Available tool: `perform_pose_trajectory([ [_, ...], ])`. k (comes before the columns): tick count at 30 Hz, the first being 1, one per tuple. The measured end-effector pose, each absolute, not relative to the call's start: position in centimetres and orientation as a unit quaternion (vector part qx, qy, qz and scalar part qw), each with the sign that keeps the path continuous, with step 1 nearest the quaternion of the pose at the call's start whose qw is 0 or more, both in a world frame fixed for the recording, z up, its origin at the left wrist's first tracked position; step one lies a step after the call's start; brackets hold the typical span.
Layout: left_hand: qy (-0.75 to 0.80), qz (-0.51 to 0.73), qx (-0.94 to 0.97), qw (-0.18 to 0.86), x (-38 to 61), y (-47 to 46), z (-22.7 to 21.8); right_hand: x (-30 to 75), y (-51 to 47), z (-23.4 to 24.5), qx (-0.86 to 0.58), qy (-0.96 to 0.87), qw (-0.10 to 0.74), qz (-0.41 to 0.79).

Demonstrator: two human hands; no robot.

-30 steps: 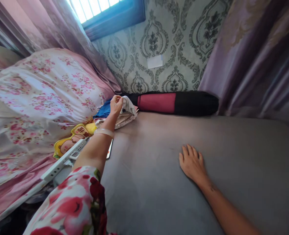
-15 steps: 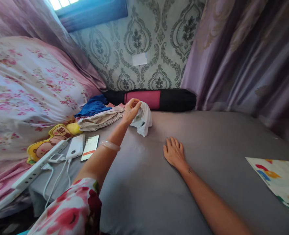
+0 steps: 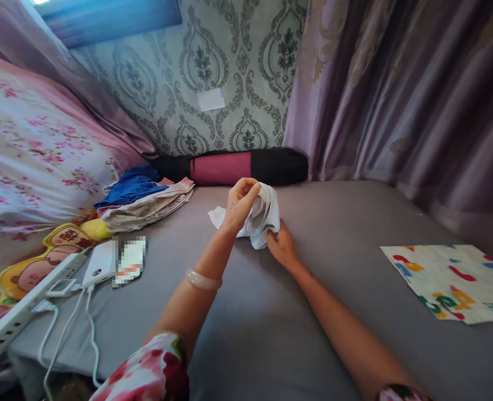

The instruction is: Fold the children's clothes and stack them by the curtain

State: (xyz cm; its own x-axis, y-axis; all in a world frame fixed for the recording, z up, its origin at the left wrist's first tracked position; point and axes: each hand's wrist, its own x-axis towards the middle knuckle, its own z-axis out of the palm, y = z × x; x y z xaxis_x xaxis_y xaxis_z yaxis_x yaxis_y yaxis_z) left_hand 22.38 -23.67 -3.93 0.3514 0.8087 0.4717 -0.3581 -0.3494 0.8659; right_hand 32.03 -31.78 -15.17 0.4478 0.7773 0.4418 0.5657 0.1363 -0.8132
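A crumpled white cloth [image 3: 267, 214] hangs and bunches just above the grey bed sheet; whether it is a garment I cannot tell. My left hand [image 3: 243, 201], with a pale bangle [image 3: 203, 280] on the forearm, pinches the cloth's upper edge. From the lower right, my right hand [image 3: 283, 245] grips the cloth's lower edge between thumb and fingers. One corner of the cloth sticks out to the left behind my left wrist. Left of both hands lies a pile of folded clothes [image 3: 150, 209] with a blue piece [image 3: 131, 186] on top.
A black and pink roll [image 3: 221, 169] lies against the patterned wall. On the left are a power strip [image 3: 29, 306], a white power bank [image 3: 99, 262] with cables, a phone [image 3: 130, 260] and a yellow cushion [image 3: 41, 267]. A colourful printed sheet [image 3: 450, 281] lies at right.
My right hand has left the bed sheet and taken hold of the white cloth. My left hand has carried the cloth to the right, away from the clothes pile. The view has turned slightly right.
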Motion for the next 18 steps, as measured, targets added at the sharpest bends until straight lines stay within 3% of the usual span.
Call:
perform_pose_trajectory([
  [12, 0.274, 0.57, 0.445, 0.633, 22.2, -23.8, -7.6, 38.6, -32.9, -10.9, -0.541, -0.393, 0.674, 0.314],
  [18, 0.295, 0.538, 0.458, 0.643, 21.1, -23.2, -9.3, 40.4, -34.7, -9.0, -0.53, -0.323, 0.64, 0.452],
])
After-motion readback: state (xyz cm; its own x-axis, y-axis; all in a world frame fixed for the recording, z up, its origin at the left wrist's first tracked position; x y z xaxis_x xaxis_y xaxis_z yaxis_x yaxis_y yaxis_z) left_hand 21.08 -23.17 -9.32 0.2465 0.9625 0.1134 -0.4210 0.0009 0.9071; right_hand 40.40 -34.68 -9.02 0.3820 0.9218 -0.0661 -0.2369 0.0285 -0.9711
